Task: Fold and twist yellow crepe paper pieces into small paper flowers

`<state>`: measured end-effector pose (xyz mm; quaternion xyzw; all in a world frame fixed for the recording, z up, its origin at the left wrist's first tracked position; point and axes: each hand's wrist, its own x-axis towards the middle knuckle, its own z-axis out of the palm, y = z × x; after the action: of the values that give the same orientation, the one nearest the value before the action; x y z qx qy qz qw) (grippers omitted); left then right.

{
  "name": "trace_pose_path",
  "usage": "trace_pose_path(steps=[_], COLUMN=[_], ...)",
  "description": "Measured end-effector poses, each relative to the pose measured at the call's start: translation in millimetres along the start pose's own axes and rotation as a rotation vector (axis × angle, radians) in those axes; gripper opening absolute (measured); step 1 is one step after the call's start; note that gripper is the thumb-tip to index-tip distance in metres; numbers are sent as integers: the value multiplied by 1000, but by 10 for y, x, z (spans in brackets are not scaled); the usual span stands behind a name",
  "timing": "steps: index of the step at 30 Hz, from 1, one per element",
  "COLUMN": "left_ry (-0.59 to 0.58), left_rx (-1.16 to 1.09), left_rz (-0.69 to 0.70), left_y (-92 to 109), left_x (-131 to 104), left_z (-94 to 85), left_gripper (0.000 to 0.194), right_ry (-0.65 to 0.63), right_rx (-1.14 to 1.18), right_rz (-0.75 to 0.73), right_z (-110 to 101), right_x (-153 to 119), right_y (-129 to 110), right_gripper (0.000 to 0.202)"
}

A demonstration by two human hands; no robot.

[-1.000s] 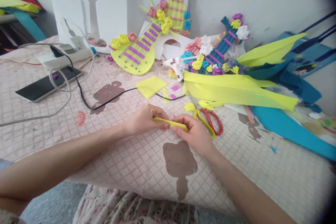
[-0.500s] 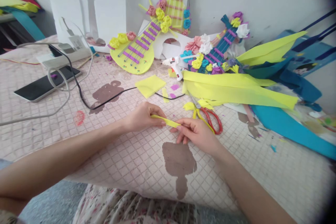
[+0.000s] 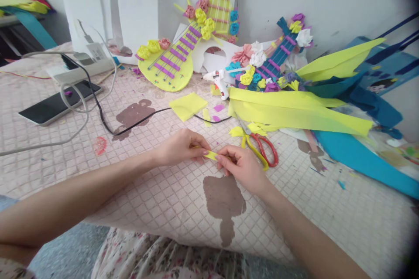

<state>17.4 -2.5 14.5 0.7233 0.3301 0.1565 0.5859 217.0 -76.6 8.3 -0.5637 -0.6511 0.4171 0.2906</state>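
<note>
A narrow folded strip of yellow crepe paper (image 3: 211, 155) stretches between my two hands, just above the table. My left hand (image 3: 181, 146) pinches its left end, with thumb and fingers closed over it. My right hand (image 3: 242, 163) grips the other end between thumb and fingertips, so only a short middle part shows. Beside my right hand lie scissors with red and yellow handles (image 3: 266, 150), some small yellow paper pieces (image 3: 236, 131) near their blades. Beyond my hands is a flat yellow paper square (image 3: 188, 107).
A white glue gun (image 3: 220, 83) stands behind, its black cord crossing the table. Long yellow paper (image 3: 294, 109) and blue paper (image 3: 363, 157) lie to the right. Flower-trimmed yellow (image 3: 170, 67) and blue (image 3: 278, 59) paper guitars rest at the back. A phone (image 3: 59, 102) and power strip (image 3: 80, 72) are left.
My right hand has moved slightly left, nearer my left hand, and its fingers have curled in. Less of the yellow strip shows between them.
</note>
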Motion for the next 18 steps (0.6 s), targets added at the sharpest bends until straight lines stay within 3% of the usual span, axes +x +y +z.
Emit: trace_pose_path(steps=[8, 14, 18], left_ry=[104, 87, 90], left_rx=[-124, -12, -33], left_rz=[-22, 61, 26], left_y=[-40, -46, -29], left_x=[43, 28, 27], left_z=[-207, -36, 55], left_gripper=[21, 27, 21], right_ry=[45, 37, 16], right_rx=[49, 76, 93], right_rz=[24, 13, -4], right_z=[-78, -38, -26], right_x=[26, 23, 22], right_y=[55, 58, 49], right_gripper=[20, 19, 20])
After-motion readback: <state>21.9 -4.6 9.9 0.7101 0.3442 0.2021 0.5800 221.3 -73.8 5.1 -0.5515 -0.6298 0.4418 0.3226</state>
